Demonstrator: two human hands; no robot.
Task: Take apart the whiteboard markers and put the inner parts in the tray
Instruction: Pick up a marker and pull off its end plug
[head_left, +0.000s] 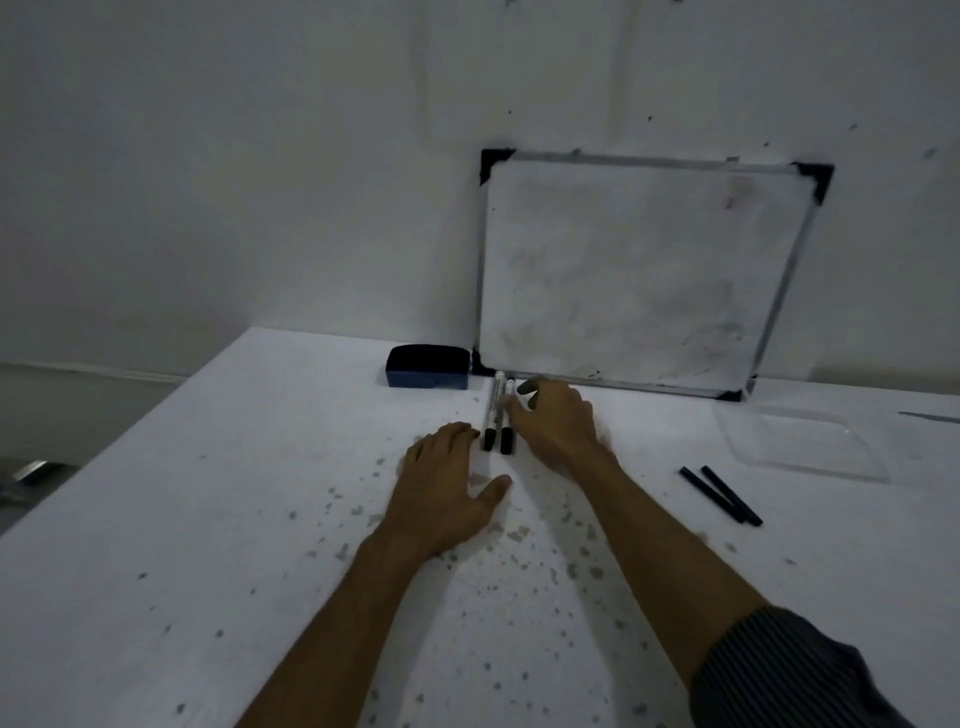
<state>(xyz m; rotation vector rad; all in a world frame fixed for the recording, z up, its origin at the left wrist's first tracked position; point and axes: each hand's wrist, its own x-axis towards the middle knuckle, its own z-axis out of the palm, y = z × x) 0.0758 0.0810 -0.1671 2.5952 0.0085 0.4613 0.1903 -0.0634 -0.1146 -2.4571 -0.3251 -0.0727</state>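
Two whiteboard markers (497, 413) with white barrels and black caps lie side by side on the white table, pointing toward the wall. My left hand (445, 483) rests flat just left of their capped ends, fingers spread, holding nothing. My right hand (556, 421) hovers just right of the markers, fingers curled and apart, fingertips close to the barrels but not gripping them. Two thin black inner parts (721, 494) lie on the table to the right. A clear plastic tray (802, 441) sits beyond them at the right; I see nothing in it.
A small framed whiteboard (623, 270) leans against the wall behind the markers. A dark blue eraser (428, 366) sits left of it. The table (208, 493) is speckled with dark spots; its left edge runs diagonally.
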